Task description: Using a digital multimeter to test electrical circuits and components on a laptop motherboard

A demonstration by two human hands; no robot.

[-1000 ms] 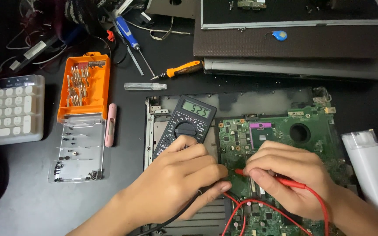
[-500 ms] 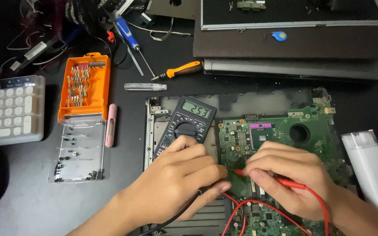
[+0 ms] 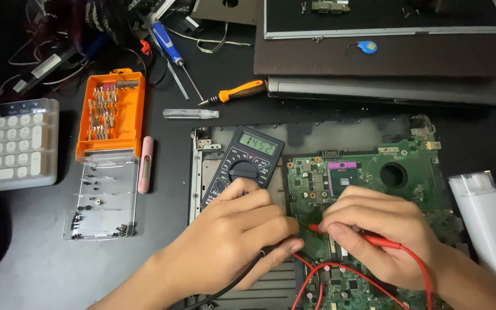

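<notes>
A green laptop motherboard [image 3: 374, 172] lies in a grey laptop base [image 3: 202, 166] on the black table. My right hand [image 3: 386, 235] pinches a red test probe [image 3: 374, 240] with its tip down on the board, its red lead [image 3: 340, 272] looping below. My left hand [image 3: 236, 235] grips a black probe whose black lead [image 3: 233, 287] trails toward me; its tip is hidden under my fingers. Both hands nearly touch over the board's left part. A black multimeter [image 3: 245, 163] with a lit display rests just above my left hand.
An orange screwdriver-bit case [image 3: 113, 109] with a clear lid holding small screws [image 3: 99, 198] sits left, beside a pink tool [image 3: 144, 163]. A white keyboard [image 3: 10, 143] is far left. Screwdrivers [image 3: 233, 92] and stacked laptops [image 3: 386, 57] lie at the back. A white bottle [image 3: 486, 221] stands right.
</notes>
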